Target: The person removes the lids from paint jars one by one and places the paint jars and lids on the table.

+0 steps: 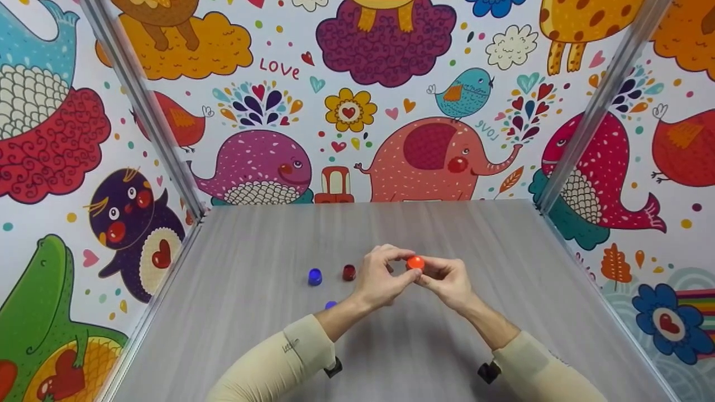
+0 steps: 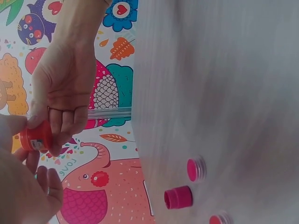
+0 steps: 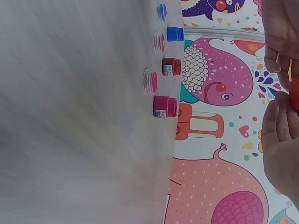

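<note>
Above the table, my left hand (image 1: 380, 279) and right hand (image 1: 451, 283) meet at a small orange-red paint jar (image 1: 415, 262). Thumb and fingers of each hand pinch it from opposite sides. A label shows on the jar's side in the left wrist view, where the right hand (image 2: 70, 84) comes from above and the left hand (image 2: 23, 186) from below. In the right wrist view only an edge of the orange-red jar (image 3: 294, 94) shows. Nearest the left hand on the table stands a dark red jar (image 1: 349, 272); a blue jar (image 1: 315, 277) is farther left.
In the right wrist view a magenta jar (image 3: 165, 106) stands in the row with the red and blue jars. Close by are a blue lid (image 3: 161, 12) and pink lids (image 3: 150, 81) with clear rims. Patterned walls and metal posts (image 1: 575, 106) border the grey table (image 1: 251, 346).
</note>
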{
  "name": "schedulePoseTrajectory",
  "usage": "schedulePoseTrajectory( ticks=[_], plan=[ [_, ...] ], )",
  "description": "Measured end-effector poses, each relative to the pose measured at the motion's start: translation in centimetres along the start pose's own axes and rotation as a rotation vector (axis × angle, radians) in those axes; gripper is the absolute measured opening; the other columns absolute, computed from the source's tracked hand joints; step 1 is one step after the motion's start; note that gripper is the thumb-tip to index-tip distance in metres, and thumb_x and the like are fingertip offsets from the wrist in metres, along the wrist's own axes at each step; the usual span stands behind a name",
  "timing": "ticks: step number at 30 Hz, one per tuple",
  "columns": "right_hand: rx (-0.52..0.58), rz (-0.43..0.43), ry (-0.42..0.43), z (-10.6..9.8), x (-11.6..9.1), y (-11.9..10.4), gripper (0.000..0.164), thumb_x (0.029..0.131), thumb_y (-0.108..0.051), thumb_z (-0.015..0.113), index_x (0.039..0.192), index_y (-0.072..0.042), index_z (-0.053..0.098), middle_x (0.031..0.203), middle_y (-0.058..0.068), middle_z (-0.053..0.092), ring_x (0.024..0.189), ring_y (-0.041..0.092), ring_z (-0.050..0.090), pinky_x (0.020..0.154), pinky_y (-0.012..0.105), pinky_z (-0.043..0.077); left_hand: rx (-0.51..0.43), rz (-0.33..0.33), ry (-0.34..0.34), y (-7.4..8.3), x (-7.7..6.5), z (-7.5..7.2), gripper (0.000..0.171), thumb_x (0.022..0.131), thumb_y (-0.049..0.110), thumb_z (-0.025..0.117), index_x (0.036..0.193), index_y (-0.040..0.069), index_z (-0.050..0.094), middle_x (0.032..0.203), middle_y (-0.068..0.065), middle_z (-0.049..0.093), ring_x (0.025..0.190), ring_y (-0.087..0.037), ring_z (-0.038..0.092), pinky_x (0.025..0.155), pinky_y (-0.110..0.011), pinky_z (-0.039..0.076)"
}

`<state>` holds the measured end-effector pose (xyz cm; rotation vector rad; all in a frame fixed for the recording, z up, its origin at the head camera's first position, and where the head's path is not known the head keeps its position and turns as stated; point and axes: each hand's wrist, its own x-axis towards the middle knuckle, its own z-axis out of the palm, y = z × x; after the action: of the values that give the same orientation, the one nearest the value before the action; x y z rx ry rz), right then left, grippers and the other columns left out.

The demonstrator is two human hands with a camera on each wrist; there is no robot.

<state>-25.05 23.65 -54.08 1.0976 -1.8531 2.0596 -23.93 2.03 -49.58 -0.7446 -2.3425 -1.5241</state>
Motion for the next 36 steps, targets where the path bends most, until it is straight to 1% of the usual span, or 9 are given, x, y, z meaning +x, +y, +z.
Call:
schedulePoseTrajectory(
  ticks=[4, 10, 11, 15, 19, 23, 27, 31, 36],
  plan=[
    [-0.001, 0.000, 0.001, 0.1, 0.0, 0.0, 0.038, 0.097, 0.016, 0.074, 0.131, 0.029, 0.064, 0.124, 0.000, 0.086, 0.112, 0.012, 0.084, 0.091, 0.029, 0.068, 0.009, -0.004, 0.013, 0.0, -0.1, 0.0, 0.028, 0.095, 0.030, 0.091, 0.119, 0.017, 0.088, 0.108, -0.002, 0.084, 0.097, -0.010, 0.066, 0.081, -0.025, 0.057],
    [-0.037, 0.010, 0.019, 0.2, 0.0, 0.0, 0.036, 0.097, 0.015, 0.076, 0.130, 0.026, 0.067, 0.122, -0.001, 0.086, 0.109, 0.012, 0.084, 0.089, 0.029, 0.068, -0.012, -0.031, 0.043, 0.3, -0.3, 0.1, 0.028, 0.094, 0.034, 0.092, 0.117, 0.018, 0.088, 0.108, -0.001, 0.083, 0.100, -0.011, 0.067, 0.086, -0.039, 0.063],
    [-0.037, 0.015, 0.023, 0.3, 0.0, 0.0, 0.036, 0.097, 0.015, 0.075, 0.130, 0.026, 0.067, 0.121, -0.001, 0.086, 0.109, 0.012, 0.084, 0.089, 0.029, 0.068, -0.016, -0.035, 0.051, 0.3, -0.3, 0.1, 0.028, 0.094, 0.034, 0.093, 0.116, 0.019, 0.088, 0.107, -0.001, 0.083, 0.100, -0.012, 0.067, 0.086, -0.039, 0.063],
    [-0.019, 0.037, 0.043, 0.5, 0.0, 0.0, 0.036, 0.096, 0.017, 0.075, 0.130, 0.025, 0.068, 0.120, 0.002, 0.087, 0.108, 0.012, 0.085, 0.089, 0.030, 0.068, -0.018, -0.045, 0.086, 0.3, -0.4, 0.3, 0.028, 0.091, 0.034, 0.095, 0.112, 0.018, 0.088, 0.105, 0.000, 0.083, 0.099, -0.012, 0.067, 0.082, -0.030, 0.061],
    [-0.014, 0.028, 0.056, 0.7, 0.0, 0.2, 0.036, 0.095, 0.018, 0.076, 0.129, 0.025, 0.069, 0.118, 0.004, 0.087, 0.106, 0.012, 0.085, 0.088, 0.029, 0.068, -0.019, -0.054, 0.116, 0.3, -0.4, 0.5, 0.028, 0.089, 0.035, 0.097, 0.109, 0.018, 0.088, 0.104, 0.000, 0.083, 0.098, -0.012, 0.067, 0.080, -0.023, 0.057],
    [-0.045, 0.019, 0.061, 0.9, 0.1, 0.1, 0.036, 0.094, 0.018, 0.077, 0.127, 0.026, 0.069, 0.115, 0.000, 0.087, 0.102, 0.009, 0.084, 0.086, 0.027, 0.068, -0.030, -0.060, 0.138, 0.2, -0.5, 0.6, 0.027, 0.088, 0.035, 0.097, 0.106, 0.017, 0.086, 0.102, 0.000, 0.082, 0.097, -0.011, 0.067, 0.078, -0.023, 0.058],
    [-0.060, 0.012, 0.050, 0.8, 0.1, 0.2, 0.036, 0.094, 0.016, 0.078, 0.128, 0.027, 0.068, 0.116, -0.002, 0.087, 0.102, 0.009, 0.084, 0.085, 0.026, 0.068, -0.041, -0.068, 0.158, 0.0, -0.6, 0.9, 0.027, 0.088, 0.035, 0.098, 0.103, 0.017, 0.084, 0.101, -0.001, 0.081, 0.094, -0.011, 0.068, 0.078, -0.026, 0.060],
    [-0.085, 0.022, 0.037, 0.6, 0.1, 0.2, 0.036, 0.094, 0.014, 0.079, 0.128, 0.025, 0.070, 0.118, -0.002, 0.087, 0.100, 0.008, 0.084, 0.084, 0.026, 0.068, -0.053, -0.079, 0.173, -0.1, -0.8, 1.2, 0.030, 0.087, 0.037, 0.098, 0.101, 0.017, 0.081, 0.100, -0.002, 0.081, 0.092, -0.011, 0.068, 0.077, -0.025, 0.058],
    [-0.110, 0.021, 0.036, 0.6, 0.2, 0.2, 0.035, 0.094, 0.015, 0.078, 0.127, 0.023, 0.071, 0.119, -0.003, 0.086, 0.097, 0.007, 0.084, 0.083, 0.026, 0.068, -0.054, -0.092, 0.171, -0.2, -0.9, 1.2, 0.033, 0.088, 0.040, 0.098, 0.103, 0.018, 0.079, 0.102, -0.003, 0.080, 0.091, -0.011, 0.067, 0.079, -0.022, 0.056]
  ],
)
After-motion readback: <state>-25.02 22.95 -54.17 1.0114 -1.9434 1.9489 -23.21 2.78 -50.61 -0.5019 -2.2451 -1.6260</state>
